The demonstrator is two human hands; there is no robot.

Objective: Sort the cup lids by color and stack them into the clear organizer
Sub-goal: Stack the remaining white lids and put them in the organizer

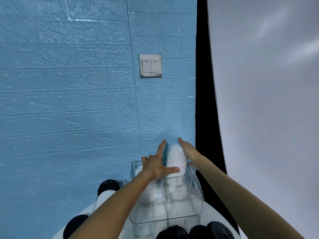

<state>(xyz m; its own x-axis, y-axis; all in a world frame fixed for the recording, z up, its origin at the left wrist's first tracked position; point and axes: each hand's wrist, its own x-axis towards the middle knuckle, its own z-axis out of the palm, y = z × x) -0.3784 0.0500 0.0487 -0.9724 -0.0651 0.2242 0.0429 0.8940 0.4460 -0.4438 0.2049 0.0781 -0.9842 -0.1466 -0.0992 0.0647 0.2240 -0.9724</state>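
I see the organizer on the table, close against the wall. A stack of lids stands tilted in its far right compartment, between my left hand and right hand. More lids lie in the left compartment. Loose lids rest before the organizer; others lie to its left. A wall switch sits above.

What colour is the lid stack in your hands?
White, a ribbed lid stack, seen in the head view between the left hand and right hand.
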